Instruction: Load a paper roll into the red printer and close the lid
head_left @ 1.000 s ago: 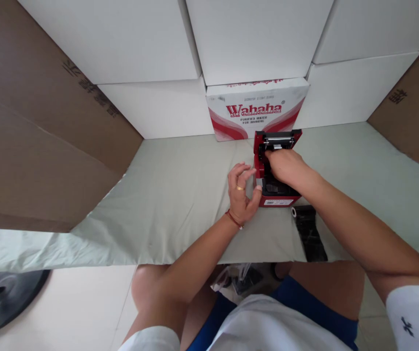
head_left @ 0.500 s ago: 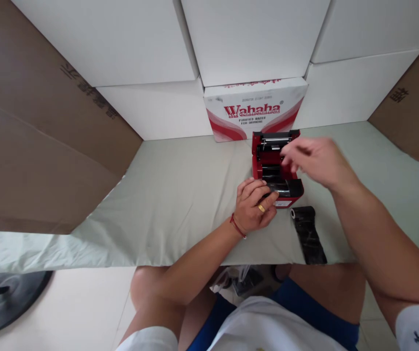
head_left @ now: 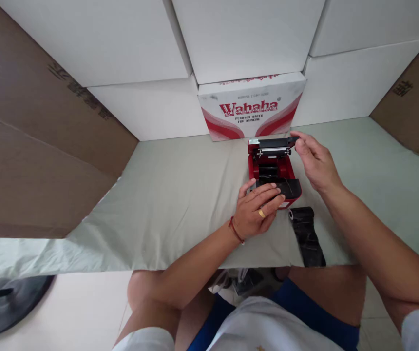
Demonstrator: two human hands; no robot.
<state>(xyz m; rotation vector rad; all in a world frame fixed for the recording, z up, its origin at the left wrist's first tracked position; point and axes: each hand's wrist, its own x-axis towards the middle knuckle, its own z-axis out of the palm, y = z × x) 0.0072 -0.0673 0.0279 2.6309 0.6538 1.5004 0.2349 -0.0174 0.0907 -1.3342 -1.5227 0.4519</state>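
A red and black label printer (head_left: pixel 291 171) stands on the cloth-covered table with its lid (head_left: pixel 273 144) raised and its inside showing rollers. Black ribbon film (head_left: pixel 289 188) lies across the printer's front. My left hand (head_left: pixel 260 207) rests on that front part, fingers stretched out flat over the film. At the lid's right corner, my right hand (head_left: pixel 315 158) pinches the edge between thumb and fingers. A roll of black ribbon (head_left: pixel 302 214) lies in front of the printer to the right, its loose end running to the table edge.
Behind the printer stands a white and red Wahaha water carton (head_left: pixel 251 107), against stacked white boxes (head_left: pixel 143 109). Brown cardboard panels (head_left: pixel 56 146) flank the table on both sides. The pale green cloth (head_left: pixel 180 204) hangs over the front edge, above my knees.
My right hand has moved from over the printer's open inside to the lid's right corner and closed on it. The lid is tipped slightly forward. My left hand stays on the printer's front.
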